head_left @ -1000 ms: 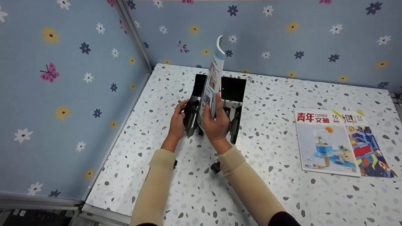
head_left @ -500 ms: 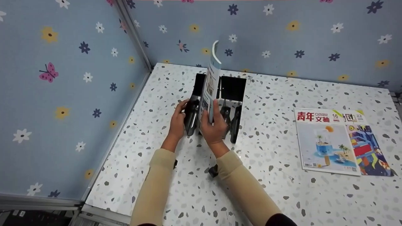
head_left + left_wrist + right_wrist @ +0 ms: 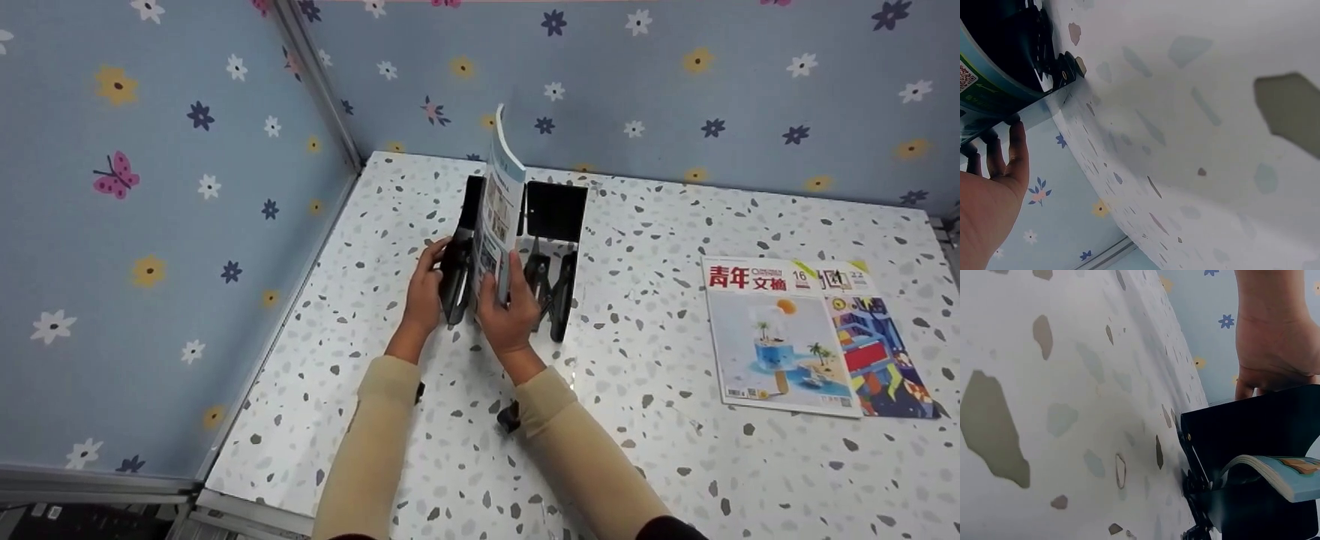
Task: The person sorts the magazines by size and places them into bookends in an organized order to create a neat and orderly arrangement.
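Observation:
In the head view a black folding book rack [image 3: 556,212] stands open on the table, with upright panels and dividers. A magazine [image 3: 498,206] stands on end between its left panel and the middle, its top edge bent in a curve. My right hand [image 3: 508,315] pinches the magazine low down between thumb and fingers. My left hand [image 3: 421,292] touches the outside of the rack's left panel [image 3: 456,289]. Fingertips of the left hand [image 3: 994,191] lie against that panel in the left wrist view. The magazine's lower end is hidden by the rack and right hand.
Two overlapping magazines [image 3: 784,345] lie flat on the speckled white table [image 3: 637,465] at the right. Flower-patterned walls [image 3: 225,150] border the table at the left and back. Small black devices [image 3: 510,416] sit under the wrists.
The magazine has come down and shifted left within the rack, its top edge now lower. My right hand moved slightly left and down with it. The left hand stays in place.

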`<state>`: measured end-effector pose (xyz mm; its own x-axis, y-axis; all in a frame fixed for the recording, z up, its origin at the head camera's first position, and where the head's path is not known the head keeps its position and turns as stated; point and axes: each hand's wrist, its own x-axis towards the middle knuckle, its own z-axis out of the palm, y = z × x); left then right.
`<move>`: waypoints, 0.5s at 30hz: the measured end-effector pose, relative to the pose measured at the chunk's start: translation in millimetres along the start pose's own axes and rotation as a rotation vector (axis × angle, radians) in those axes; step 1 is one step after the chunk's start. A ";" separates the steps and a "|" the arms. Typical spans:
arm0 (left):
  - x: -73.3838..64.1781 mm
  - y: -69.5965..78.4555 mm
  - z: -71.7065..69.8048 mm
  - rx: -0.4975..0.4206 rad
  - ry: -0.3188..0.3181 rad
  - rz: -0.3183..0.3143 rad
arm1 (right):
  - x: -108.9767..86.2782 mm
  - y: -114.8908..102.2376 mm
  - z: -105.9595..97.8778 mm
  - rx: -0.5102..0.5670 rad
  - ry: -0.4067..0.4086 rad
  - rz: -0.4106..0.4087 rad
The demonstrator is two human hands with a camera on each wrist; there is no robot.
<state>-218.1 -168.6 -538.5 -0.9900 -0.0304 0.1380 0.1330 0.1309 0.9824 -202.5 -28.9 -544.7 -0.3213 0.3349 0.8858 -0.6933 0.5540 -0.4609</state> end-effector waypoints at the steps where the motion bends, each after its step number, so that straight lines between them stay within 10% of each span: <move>1: -0.1 -0.1 -0.2 -0.004 -0.004 0.002 | -1.3 -0.1 -0.4 0.003 -0.003 0.004; 15: -2.3 -3.1 0.5 0.029 -0.002 0.072 | -5.0 -7.3 -4.1 -0.011 -0.061 0.076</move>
<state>-216.2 -168.4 -541.9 -0.9780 -0.0184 0.2080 0.2024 0.1611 0.9660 -193.2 -31.5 -545.9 -0.4114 0.3291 0.8500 -0.6584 0.5375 -0.5268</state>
